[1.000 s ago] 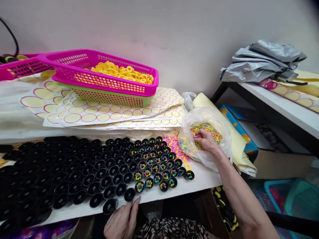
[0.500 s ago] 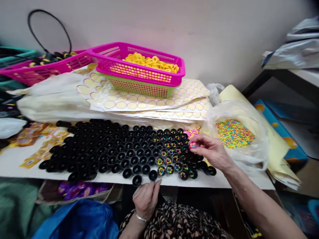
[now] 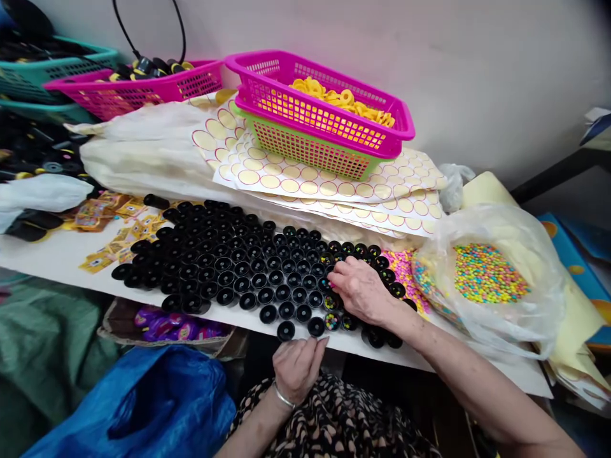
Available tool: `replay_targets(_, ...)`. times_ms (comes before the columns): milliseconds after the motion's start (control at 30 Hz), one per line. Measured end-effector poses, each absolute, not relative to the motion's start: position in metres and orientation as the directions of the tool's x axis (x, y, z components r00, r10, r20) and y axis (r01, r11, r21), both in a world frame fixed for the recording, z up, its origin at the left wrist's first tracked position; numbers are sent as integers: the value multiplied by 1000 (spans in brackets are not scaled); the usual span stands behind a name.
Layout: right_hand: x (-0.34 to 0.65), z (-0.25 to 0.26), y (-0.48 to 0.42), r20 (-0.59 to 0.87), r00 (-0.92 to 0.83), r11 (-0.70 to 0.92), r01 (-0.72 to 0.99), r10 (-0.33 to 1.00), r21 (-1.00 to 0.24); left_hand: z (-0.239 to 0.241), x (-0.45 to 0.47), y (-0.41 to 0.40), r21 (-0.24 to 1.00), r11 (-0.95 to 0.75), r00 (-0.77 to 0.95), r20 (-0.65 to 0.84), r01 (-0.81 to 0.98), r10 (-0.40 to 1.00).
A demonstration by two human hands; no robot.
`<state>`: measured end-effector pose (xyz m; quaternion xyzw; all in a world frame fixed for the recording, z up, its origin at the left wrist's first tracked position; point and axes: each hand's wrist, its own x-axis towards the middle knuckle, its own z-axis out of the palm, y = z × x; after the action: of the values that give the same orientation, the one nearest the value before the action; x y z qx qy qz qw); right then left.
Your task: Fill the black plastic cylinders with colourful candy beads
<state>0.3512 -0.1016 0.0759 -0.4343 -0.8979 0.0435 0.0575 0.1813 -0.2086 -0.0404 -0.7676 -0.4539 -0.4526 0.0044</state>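
Observation:
Many small black caps (image 3: pixel 224 261) stand packed together on a white board (image 3: pixel 62 257); those at the right hold coloured beads. My right hand (image 3: pixel 360 289) rests over the bead-filled caps with its fingers curled and pinched together, and what they hold is hidden. My left hand (image 3: pixel 298 367) lies at the board's front edge, fingers loosely curled, fingertips touching the edge near a black cap (image 3: pixel 286 330). A clear plastic bag (image 3: pixel 520 318) of coloured beads (image 3: pixel 487 273) lies open to the right of my right hand.
A pink basket (image 3: pixel 334 111) of yellow rings sits in a green one on sheets of round stickers (image 3: pixel 334 191). More baskets (image 3: pixel 128 89) stand at the back left. A blue bag (image 3: pixel 143 407) lies below the board. Yellow paper (image 3: pixel 577 312) lies at the right.
My right hand came out of the bead bag and moved left over the caps. The view swung left and my left hand stayed at the board's edge.

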Motion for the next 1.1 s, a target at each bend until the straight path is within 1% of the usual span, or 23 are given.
replay_targets(100, 349, 79, -101, 43, -625, 626, 774, 780, -99, -41, 181, -210, 405, -588, 176, 700, 700, 692)
replay_targets(167, 351, 80, -99, 41, -614, 613, 776, 788, -151, -41, 181, -210, 406, -584, 169, 702, 703, 691)
replay_targets(233, 356, 80, -97, 60, -587, 577, 765, 808, -286, -41, 181, -210, 409, -579, 166, 698, 706, 696)
replay_targets(300, 361, 80, -96, 94, -536, 508, 712, 839, -485, -40, 181, -210, 409, -580, 170, 697, 705, 697)
replay_targets(367, 368, 81, -98, 116, -466, 411, 605, 877, -681, -40, 181, -210, 403, -588, 171, 705, 701, 688)
replay_targets(433, 381, 83, -103, 131, -357, 300, 474, 925, -828, -41, 181, -210, 398, -596, 169, 717, 698, 677)
replay_targets(500, 404, 84, -112, 147, -198, 212, 359, 969, -909, -42, 181, -209, 393, -599, 170, 721, 698, 672)
replay_targets(567, 441, 82, -121, 199, 17, 184, 309, 980, -933, -43, 181, -209, 385, -603, 174, 726, 698, 665)
replay_targets(600, 463, 80, -125, 237, 125, 185, 332, 963, -925, -43, 181, -208, 381, -607, 176, 730, 697, 660)
replay_targets(633, 488, 78, -128, 281, 223, 178, 392, 933, -902, -43, 180, -208, 376, -612, 174, 738, 696, 651)
replay_targets(667, 512, 75, -130, 323, 293, 147, 492, 900, -858, -44, 180, -207, 369, -618, 173, 748, 694, 641)
replay_targets(700, 535, 72, -131, 357, 329, 83, 623, 874, -778, -44, 180, -207, 362, -624, 175, 755, 693, 632)
replay_targets(733, 556, 70, -130, 367, 317, -4, 761, 874, -648, -44, 180, -206, 353, -628, 178, 761, 693, 624)
replay_targets(767, 572, 69, -129, 330, 282, -94, 868, 901, -487, -44, 180, -205, 344, -630, 183, 764, 696, 619)
replay_targets(800, 583, 69, -128, 256, 253, -166, 934, 933, -315, -43, 179, -204, 332, -633, 190, 767, 700, 613)
replay_targets(833, 590, 69, -125, 154, 232, -204, 963, 960, -176, -43, 179, -203, 319, -637, 197, 772, 702, 604)
replay_targets(867, 592, 68, -122, 52, 219, -214, 972, 974, -95, -43, 179, -202, 307, -641, 204, 777, 704, 596)
replay_targets(900, 591, 68, -118, -27, 208, -209, 975, 978, -69, -43, 179, -201, 294, -645, 207, 785, 706, 584)
replay_targets(933, 588, 67, -113, -74, 192, -198, 976, 979, -86, -43, 180, -199, 283, -647, 208, 792, 708, 574)
replay_targets(1000, 580, 63, -104, -106, 137, -155, 971, 985, -182, -41, 181, -198, 268, -648, 212, 798, 713, 564)
replay_targets(1100, 579, 54, -96, -111, 62, -94, 946, 992, -311, -37, 182, -197, 242, -635, 234, 787, 734, 571)
